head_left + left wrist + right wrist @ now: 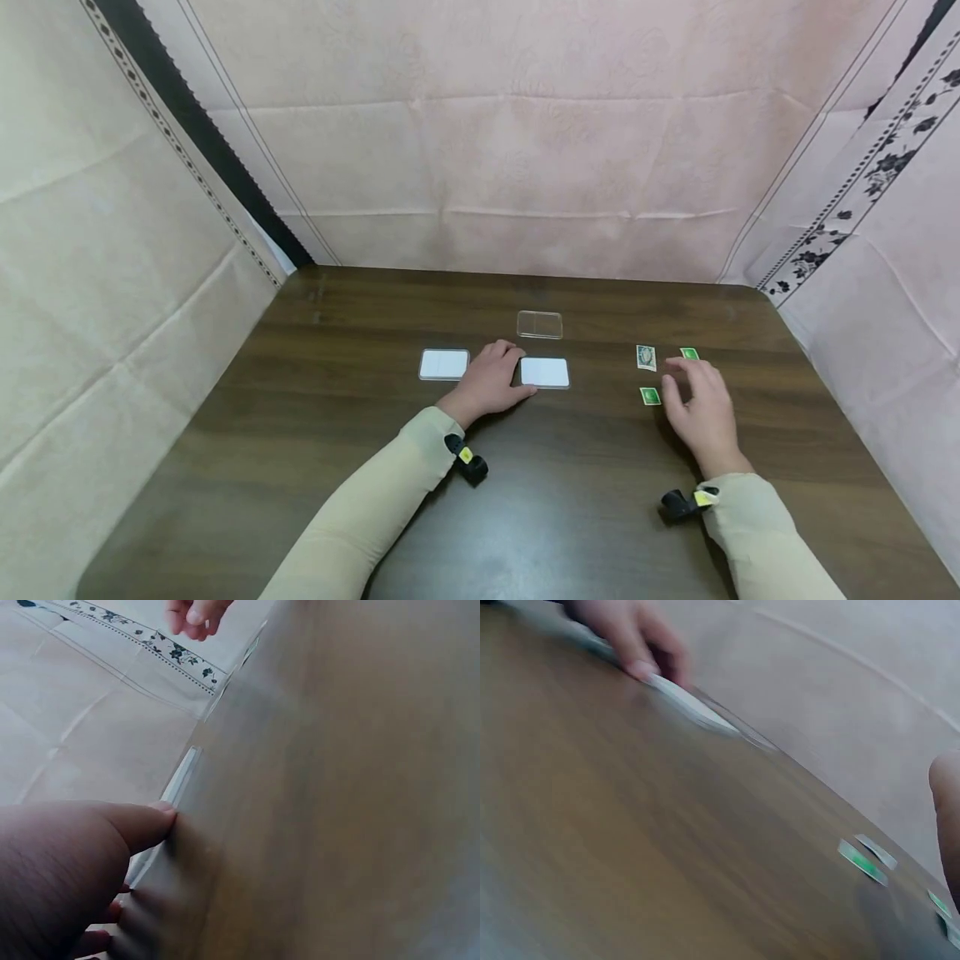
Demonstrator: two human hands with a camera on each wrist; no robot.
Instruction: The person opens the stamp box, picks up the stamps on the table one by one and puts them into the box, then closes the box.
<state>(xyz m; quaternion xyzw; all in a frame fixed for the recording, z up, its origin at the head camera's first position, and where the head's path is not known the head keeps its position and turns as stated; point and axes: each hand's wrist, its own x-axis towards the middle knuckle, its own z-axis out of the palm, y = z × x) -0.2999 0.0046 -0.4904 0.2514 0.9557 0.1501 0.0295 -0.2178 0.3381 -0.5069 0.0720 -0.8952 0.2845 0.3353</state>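
Observation:
My left hand holds the left end of a flat white rectangular case, thumb at its near corner and fingers at the far one. In the left wrist view that thumb presses the white edge. A second flat white case lies just left of the hand. My right hand hovers with loosely bent fingers over small stamps. A teal stamp and a green stamp lie to its left; another green stamp shows beyond its fingertips. The right wrist view shows one more stamp, hidden in the head view.
A clear plastic lid lies behind the white cases. The brown wooden table ends at a pale cloth hung along its back. More cloth hangs at both sides.

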